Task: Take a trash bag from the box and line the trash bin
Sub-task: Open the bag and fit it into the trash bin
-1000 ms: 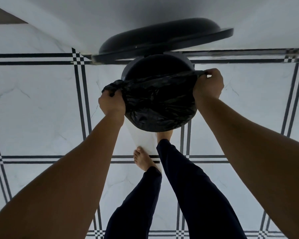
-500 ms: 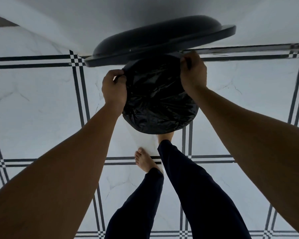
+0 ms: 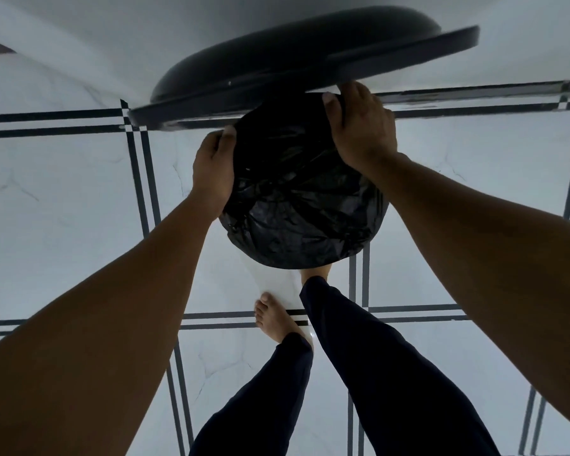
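Note:
A crinkled black trash bag (image 3: 297,199) is stretched over the mouth of the round black trash bin, covering it so the bin's body is hidden. The bin's dark lid (image 3: 303,64) stands raised behind it. My left hand (image 3: 213,169) grips the bag's edge at the bin's left side. My right hand (image 3: 362,130) holds the bag's edge at the far right rim, just under the lid. The bag box is not in view.
White floor tiles with dark double lines (image 3: 139,179) surround the bin. A white wall (image 3: 145,34) rises behind the lid. My bare left foot (image 3: 273,317) and dark trouser legs (image 3: 375,373) stand just in front of the bin; the right foot is tucked under its front.
Both hands have carried the bag's edge from the near half of the rim toward the far side, so the bag now covers the whole opening.

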`<state>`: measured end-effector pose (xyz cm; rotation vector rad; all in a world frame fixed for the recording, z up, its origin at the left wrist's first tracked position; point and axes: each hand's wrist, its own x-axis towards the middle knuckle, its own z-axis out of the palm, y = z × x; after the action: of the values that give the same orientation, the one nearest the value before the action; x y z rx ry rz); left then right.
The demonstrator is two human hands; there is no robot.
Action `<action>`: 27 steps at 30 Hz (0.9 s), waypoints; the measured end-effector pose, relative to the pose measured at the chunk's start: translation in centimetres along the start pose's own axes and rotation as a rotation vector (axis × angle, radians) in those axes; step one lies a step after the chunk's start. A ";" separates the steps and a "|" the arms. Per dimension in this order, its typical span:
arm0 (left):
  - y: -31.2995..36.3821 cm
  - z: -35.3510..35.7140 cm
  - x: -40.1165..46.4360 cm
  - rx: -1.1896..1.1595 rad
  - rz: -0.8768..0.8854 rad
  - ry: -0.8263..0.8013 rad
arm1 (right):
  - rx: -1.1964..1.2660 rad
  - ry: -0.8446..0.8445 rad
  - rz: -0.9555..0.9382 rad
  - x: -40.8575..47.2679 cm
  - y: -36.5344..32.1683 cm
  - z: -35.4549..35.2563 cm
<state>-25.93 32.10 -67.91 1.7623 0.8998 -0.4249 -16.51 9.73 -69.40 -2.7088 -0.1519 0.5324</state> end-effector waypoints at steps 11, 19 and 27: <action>-0.4 -2.0 -3.2 0.249 -0.009 0.389 | 0.009 0.338 0.080 -4.6 -1.4 -0.9; -1.6 -0.6 -5.1 -0.028 -0.064 0.126 | 0.341 0.199 0.300 -6.0 -1.1 0.1; -0.6 -1.0 -2.7 0.013 -0.310 0.006 | 0.126 0.073 0.315 -2.2 0.2 -1.0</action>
<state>-28.33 32.12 -66.13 1.6396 1.1825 -0.6272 -18.20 8.80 -67.89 -2.6356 0.3224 0.5105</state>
